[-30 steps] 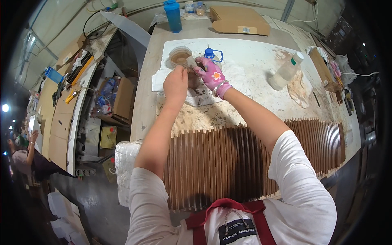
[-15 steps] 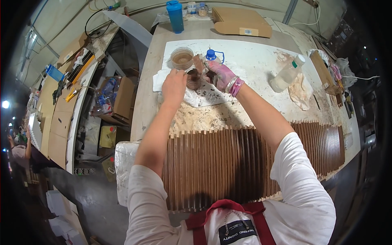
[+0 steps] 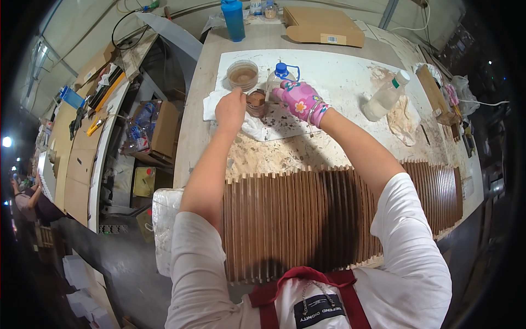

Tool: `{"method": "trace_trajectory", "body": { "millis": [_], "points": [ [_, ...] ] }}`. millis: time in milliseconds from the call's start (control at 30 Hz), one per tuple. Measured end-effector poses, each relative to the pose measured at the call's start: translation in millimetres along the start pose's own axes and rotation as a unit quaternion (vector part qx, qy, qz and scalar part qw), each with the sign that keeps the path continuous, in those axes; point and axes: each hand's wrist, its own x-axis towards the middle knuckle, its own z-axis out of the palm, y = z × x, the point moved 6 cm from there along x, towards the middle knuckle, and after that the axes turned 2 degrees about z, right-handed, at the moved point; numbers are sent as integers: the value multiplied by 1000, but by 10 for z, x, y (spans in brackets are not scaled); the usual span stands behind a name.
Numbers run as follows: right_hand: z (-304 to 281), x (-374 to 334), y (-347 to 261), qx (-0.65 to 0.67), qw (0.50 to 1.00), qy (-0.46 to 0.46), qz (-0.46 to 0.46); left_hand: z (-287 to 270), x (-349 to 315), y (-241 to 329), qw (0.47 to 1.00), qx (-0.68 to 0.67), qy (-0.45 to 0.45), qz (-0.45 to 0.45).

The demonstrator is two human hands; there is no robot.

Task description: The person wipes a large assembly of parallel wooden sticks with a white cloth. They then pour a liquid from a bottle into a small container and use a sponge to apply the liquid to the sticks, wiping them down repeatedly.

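Observation:
My bare left hand [image 3: 230,109] is closed, its fingertips at the left rim of a small brown-stained jar [image 3: 256,108]. A brown lump [image 3: 256,97] shows inside that jar. My right hand [image 3: 302,103], in a pink flowered glove, curls against the near side of a clear bottle with a blue cap [image 3: 281,70] and a blue loop. The glove hides much of the bottle and some of the fingertips. Behind the jar stands a round, clear tub [image 3: 243,75] of brown liquid. White cloth [image 3: 257,129], spotted brown, lies under and around the jar.
Ribbed brown wooden strips [image 3: 290,219] lie side by side along the near table edge. A clear bottle with a white cap [image 3: 386,96] leans right beside a stained cloth [image 3: 402,123]. A blue shaker bottle [image 3: 234,22] and cardboard box [image 3: 323,27] stand at the back.
The brown piece that my right hand held over the jar is now in the jar. My gloved hand has turned and moved from the jar to the blue-capped bottle. My left hand stays at the jar.

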Motion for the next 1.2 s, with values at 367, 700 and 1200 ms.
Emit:
{"method": "trace_trajectory", "body": {
  "millis": [367, 700, 1200],
  "points": [
    [431, -159, 477, 381, 911, 10, 159, 43, 53, 74, 1000, 5, -17, 1],
    [99, -1080, -234, 934, 328, -63, 127, -883, -451, -219, 998, -46, 36, -4],
    [-16, -1661, -1251, 826, 515, -215, 84, -2348, -4500, 324, 933, -105, 176, -294]
  ]
}}
